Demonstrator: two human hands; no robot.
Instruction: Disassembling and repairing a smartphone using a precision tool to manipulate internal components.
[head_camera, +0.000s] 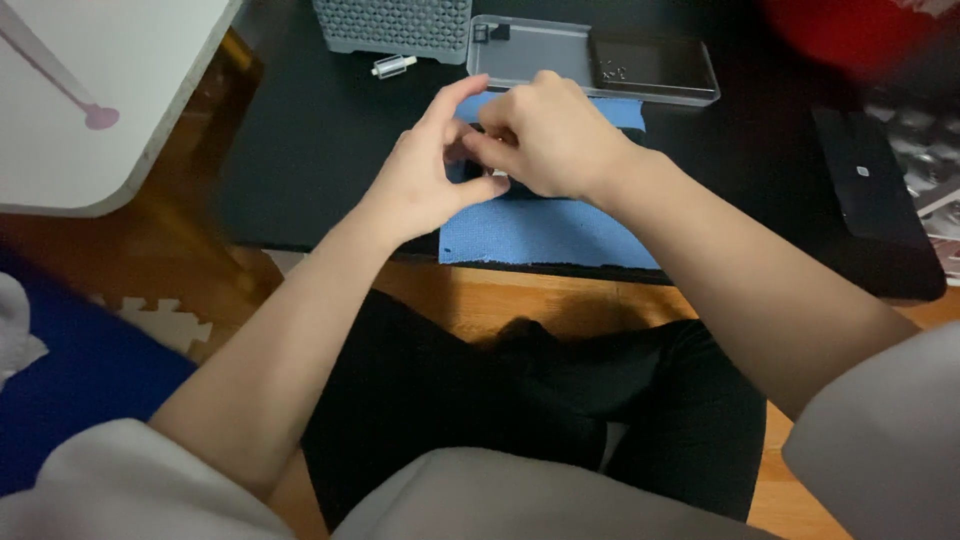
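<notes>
Both hands meet over the blue cloth. The left hand and right hand pinch a tiny dark part. It could slip off the counter.

Clear case, grey box and dark slab on the black desk

A shallow clear plastic case lies along the far edge of the desk, rectangular, its right part holding a dark insert; just left of it stands a grey perforated box, cut off by the frame. At the right edge lies a flat black rectangular slab with a small pale mark, perhaps a screen, unlit
</notes>
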